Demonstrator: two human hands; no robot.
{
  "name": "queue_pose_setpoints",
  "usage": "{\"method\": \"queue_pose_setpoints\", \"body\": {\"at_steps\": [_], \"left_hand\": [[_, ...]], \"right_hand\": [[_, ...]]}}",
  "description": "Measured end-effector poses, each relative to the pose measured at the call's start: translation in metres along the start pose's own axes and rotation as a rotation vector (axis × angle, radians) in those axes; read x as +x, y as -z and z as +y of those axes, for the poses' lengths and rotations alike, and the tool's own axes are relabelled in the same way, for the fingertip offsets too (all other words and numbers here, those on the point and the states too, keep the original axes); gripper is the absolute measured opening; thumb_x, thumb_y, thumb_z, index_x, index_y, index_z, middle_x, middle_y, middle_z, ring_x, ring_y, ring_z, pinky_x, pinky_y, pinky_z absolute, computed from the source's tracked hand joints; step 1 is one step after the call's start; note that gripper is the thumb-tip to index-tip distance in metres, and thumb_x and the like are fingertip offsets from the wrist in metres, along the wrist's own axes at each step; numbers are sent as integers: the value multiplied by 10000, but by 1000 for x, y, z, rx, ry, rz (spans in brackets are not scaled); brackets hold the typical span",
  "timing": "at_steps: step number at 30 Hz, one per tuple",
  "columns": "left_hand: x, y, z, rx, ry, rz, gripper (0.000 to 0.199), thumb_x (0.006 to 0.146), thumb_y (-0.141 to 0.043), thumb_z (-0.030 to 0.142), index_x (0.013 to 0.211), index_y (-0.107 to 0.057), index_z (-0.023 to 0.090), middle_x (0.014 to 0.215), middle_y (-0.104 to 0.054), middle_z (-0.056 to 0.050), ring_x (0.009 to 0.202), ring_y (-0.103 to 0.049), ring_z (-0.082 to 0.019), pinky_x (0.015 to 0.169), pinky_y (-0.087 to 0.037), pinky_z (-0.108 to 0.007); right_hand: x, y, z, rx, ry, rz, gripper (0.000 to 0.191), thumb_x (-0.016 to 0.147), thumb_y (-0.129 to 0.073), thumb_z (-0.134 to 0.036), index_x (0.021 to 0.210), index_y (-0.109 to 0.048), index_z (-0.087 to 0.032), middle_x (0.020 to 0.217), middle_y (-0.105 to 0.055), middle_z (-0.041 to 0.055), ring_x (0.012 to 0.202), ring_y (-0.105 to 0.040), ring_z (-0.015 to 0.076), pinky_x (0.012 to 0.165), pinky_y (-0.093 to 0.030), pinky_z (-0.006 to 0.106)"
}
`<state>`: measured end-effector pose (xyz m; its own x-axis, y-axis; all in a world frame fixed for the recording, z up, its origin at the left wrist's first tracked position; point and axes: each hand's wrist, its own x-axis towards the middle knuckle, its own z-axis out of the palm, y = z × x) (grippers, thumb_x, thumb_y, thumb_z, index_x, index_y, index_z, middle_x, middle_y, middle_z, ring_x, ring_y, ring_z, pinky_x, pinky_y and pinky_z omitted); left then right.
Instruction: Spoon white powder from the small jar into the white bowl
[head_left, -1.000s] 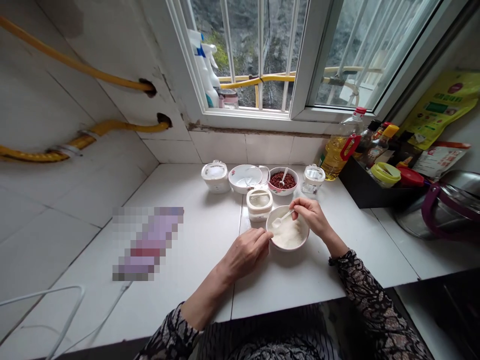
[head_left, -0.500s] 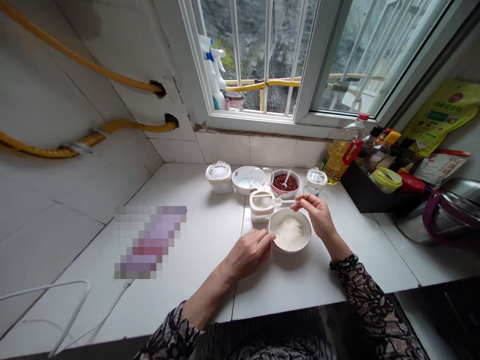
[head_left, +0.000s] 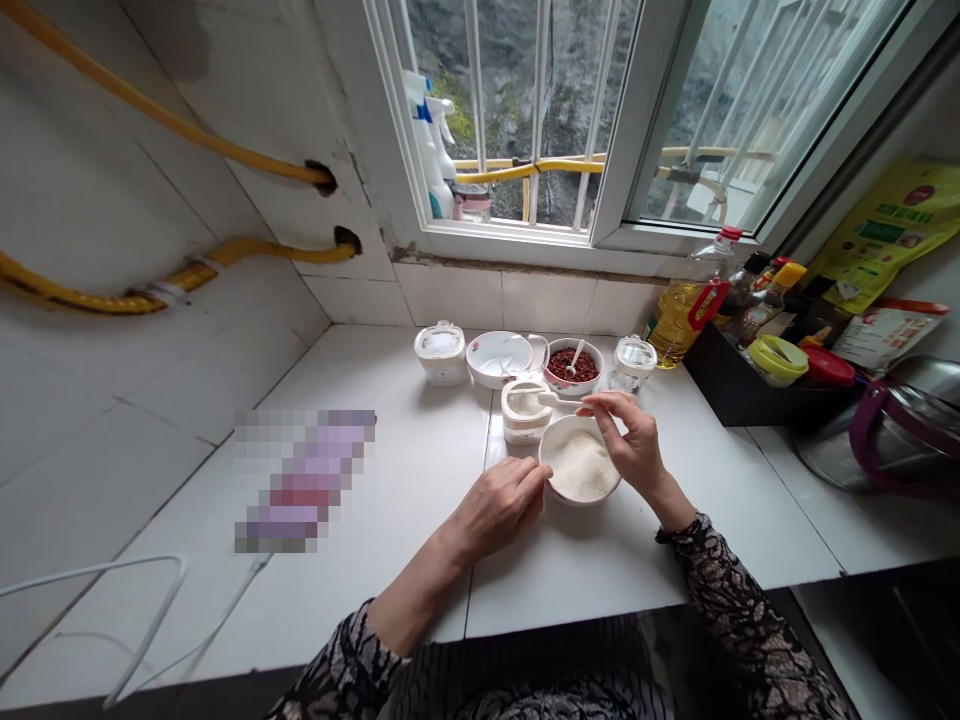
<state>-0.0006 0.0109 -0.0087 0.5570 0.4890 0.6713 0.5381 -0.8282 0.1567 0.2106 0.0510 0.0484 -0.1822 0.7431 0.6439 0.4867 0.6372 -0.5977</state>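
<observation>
Right hand [head_left: 628, 432]: thumb and fingers pinch the handle of a white spoon [head_left: 568, 402], held roughly level over the far side of a white bowl [head_left: 553, 436], its head pointing left at the right edge of a square container's [head_left: 525, 431] open top; whether the two touch cannot be told. Left hand [head_left: 504, 500]: fingers drawn together and curled, tips at the left rim of the white bowl; whether they pinch that rim cannot be told (thumb largely hidden). The white bowl stands upright on the white counter [head_left: 405, 520], just right of and nearer than the square container, and holds a mound of pale granular material [head_left: 581, 465]. Row behind, left to right: a lidded container [head_left: 442, 373], a wide dish [head_left: 489, 379] with a floral mark, a bowl of dark red beans [head_left: 559, 368] with a small spoon [head_left: 577, 353] standing tilted in it, and a clear jar [head_left: 632, 376]. Further right: an oil bottle [head_left: 677, 325] with red cap and handle, beside a black box [head_left: 724, 390] of condiments.
</observation>
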Motion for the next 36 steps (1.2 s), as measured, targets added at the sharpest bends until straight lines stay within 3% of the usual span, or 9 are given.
{"method": "queue_pose_setpoints", "body": {"at_steps": [4, 8, 11, 18, 25, 30, 36], "left_hand": [[0, 1, 1, 9, -3, -4, 193, 968, -366, 72, 993, -536, 158, 741, -578, -31, 622, -528, -170, 581, -465, -287], [1, 1, 1, 19, -5, -3, 186, 981, -362, 83, 997, -531, 159, 733, -576, -30, 628, -527, -176, 583, -465, -291], [0, 1, 1, 23, -7, -4, 187, 987, -359, 87, 1004, -530, 161, 740, -584, -31, 634, -535, -173, 588, -467, -289], [0, 1, 0, 21, -9, -5, 181, 995, -361, 101, 1011, -530, 165, 744, -585, -30, 632, -537, -168, 589, -463, -286], [0, 1, 1, 21, -9, -4, 191, 1002, -347, 104, 1009, -528, 165, 743, -581, -25, 632, -536, -166, 588, -459, -283], [0, 1, 0, 23, -11, -7, 195, 1007, -341, 107, 1007, -528, 161, 735, -574, -25, 632, -528, -170, 585, -459, -287], [-1, 0, 0, 23, -4, -15, 195, 995, -351, 97, 1003, -535, 162, 744, -582, -29, 635, -534, -168, 588, -464, -290]], "right_hand": [[0, 10, 5, 53, -95, -98, 144, 942, -515, -217, 929, -658, -213, 732, -719, 28, 786, -671, 211, 799, -501, 355], [0, 8, 12, -130, 38, -250, 180, 905, -487, -143, 839, -639, -214, 705, -691, 13, 723, -625, 193, 915, -451, 394], [-1, 6, 13, -236, 92, -282, 196, 907, -458, -122, 850, -625, -208, 763, -704, 22, 694, -604, 180, 970, -417, 413], [-5, -1, 12, -115, -19, -351, 210, 867, -453, -106, 778, -606, -219, 693, -675, 1, 737, -606, 189, 922, -430, 370], [-1, 2, 14, 6, -217, -239, 190, 823, -469, -150, 708, -603, -219, 550, -585, -34, 666, -582, 172, 861, -431, 344], [1, 5, 16, 126, -319, -221, 175, 818, -472, -194, 717, -614, -208, 550, -568, -33, 568, -537, 152, 672, -433, 293], [0, 2, 19, -3, -254, -217, 193, 785, -477, -153, 664, -610, -222, 522, -578, -35, 627, -555, 167, 833, -431, 331]]}}
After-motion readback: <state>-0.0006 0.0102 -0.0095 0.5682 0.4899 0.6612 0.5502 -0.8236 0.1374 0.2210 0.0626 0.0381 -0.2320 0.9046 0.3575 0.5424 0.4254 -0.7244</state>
